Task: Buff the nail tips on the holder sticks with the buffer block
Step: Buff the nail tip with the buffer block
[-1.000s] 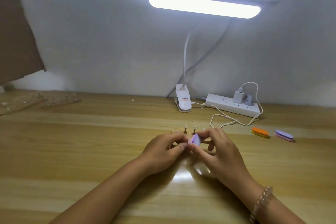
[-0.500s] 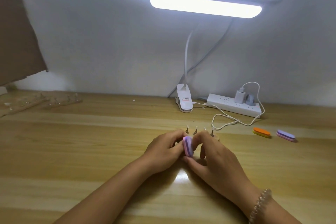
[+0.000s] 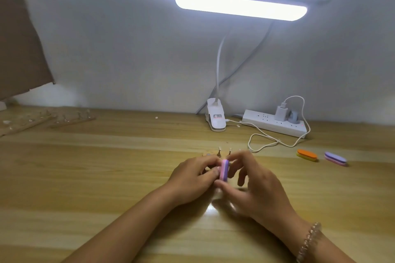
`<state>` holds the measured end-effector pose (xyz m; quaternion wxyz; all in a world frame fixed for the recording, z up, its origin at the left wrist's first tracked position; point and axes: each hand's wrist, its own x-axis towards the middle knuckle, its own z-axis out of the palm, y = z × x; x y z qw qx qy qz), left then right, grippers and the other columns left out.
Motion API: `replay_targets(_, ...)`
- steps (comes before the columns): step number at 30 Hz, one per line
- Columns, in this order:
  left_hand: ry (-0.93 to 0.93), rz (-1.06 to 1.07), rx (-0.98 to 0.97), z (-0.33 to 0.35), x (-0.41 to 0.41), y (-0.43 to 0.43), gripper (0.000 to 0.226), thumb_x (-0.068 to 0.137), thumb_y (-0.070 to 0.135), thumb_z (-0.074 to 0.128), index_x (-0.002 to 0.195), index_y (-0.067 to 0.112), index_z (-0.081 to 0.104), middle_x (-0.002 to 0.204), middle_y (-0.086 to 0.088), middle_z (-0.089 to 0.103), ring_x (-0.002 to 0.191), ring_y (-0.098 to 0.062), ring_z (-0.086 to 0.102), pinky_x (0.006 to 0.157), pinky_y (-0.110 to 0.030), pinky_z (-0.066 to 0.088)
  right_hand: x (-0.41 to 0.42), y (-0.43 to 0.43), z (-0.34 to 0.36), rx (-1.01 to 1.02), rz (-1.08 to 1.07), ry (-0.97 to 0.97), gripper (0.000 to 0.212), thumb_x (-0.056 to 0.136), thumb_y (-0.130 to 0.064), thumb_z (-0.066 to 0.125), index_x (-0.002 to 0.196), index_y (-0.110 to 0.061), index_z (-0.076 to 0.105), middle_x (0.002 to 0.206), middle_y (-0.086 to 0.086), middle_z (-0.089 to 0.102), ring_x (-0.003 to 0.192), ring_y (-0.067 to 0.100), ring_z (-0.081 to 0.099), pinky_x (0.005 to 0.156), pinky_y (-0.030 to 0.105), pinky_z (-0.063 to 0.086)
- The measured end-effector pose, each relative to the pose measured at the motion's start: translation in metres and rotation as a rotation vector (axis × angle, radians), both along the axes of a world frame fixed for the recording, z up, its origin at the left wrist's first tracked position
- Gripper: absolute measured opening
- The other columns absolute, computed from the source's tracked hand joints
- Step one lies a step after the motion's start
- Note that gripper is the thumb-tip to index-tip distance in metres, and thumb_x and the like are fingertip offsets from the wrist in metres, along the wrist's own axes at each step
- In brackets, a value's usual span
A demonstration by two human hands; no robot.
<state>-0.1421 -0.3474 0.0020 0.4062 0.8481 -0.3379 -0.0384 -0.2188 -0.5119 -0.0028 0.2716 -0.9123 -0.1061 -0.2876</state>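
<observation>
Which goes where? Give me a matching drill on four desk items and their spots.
Things:
1. pink-purple buffer block
2. orange buffer
3. power strip
4. lamp clip

Places:
A. holds a white charger, by the wall
B. pinched by the right hand
C. flat on the desk, left of the spare purple buffer
D. at the foot of the white gooseneck

Pairs: 1-B, 2-C, 3-A, 4-D

Lit lamp bar point(image 3: 241, 6) above and beyond the grip. Clip base point(image 3: 215, 119) on the wooden table point(image 3: 106, 177) behind it. Power strip point(image 3: 265, 120) with charger point(image 3: 281, 113) behind-right. Cardboard point(image 3: 19, 38) far left.
</observation>
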Motion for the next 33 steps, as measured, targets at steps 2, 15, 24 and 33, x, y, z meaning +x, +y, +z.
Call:
replay_targets(2, -0.015, 0.024, 0.014, -0.0019, 0.0023, -0.0001, 0.016, 0.101, 0.028, 0.052, 0.102, 0.031, 0.068, 0.100, 0.015, 0.069, 0.089, -0.013, 0.061, 0.085, -0.042, 0.050, 0.0008, -0.0021, 0.0002, 0.084, -0.041, -0.016, 0.046, 0.070, -0.047, 0.078, 0.100, -0.027, 0.048, 0.079, -0.021, 0.061, 0.064, 0.007, 0.057, 0.055, 0.033, 0.050)
replay_targets(15, -0.084, 0.008, 0.066, -0.0059, 0.0037, 0.0015, 0.020, 0.098, 0.028, 0.054, 0.096, 0.043, 0.067, 0.084, 0.022, 0.063, 0.072, 0.001, 0.051, 0.066, -0.026, 0.036, -0.0031, 0.0021, 0.0018, -0.169, -0.120, -0.015, 0.039, 0.074, -0.047, 0.076, 0.089, -0.023, 0.050, 0.085, -0.013, 0.053, 0.072, 0.012, 0.054, 0.051, 0.032, 0.047)
replay_targets(24, -0.093, 0.021, 0.085, -0.0056, 0.0014, 0.0013, 0.018, 0.097, 0.031, 0.052, 0.103, 0.038, 0.068, 0.093, 0.016, 0.067, 0.079, -0.005, 0.054, 0.071, -0.029, 0.042, -0.0010, 0.0004, 0.0012, -0.159, -0.113, -0.011, 0.043, 0.072, -0.049, 0.076, 0.086, -0.025, 0.043, 0.079, -0.014, 0.050, 0.066, 0.011, 0.045, 0.050, 0.027, 0.037)
replay_targets(33, -0.070, 0.034, 0.062, -0.0065, 0.0028, 0.0013, 0.017, 0.098, 0.027, 0.056, 0.097, 0.039, 0.068, 0.079, 0.024, 0.062, 0.071, 0.004, 0.052, 0.067, -0.027, 0.038, 0.0009, -0.0040, 0.0018, 0.002, -0.073, 0.058, 0.041, 0.073, -0.051, 0.074, 0.094, -0.026, 0.049, 0.078, -0.011, 0.055, 0.064, 0.010, 0.053, 0.056, 0.033, 0.046)
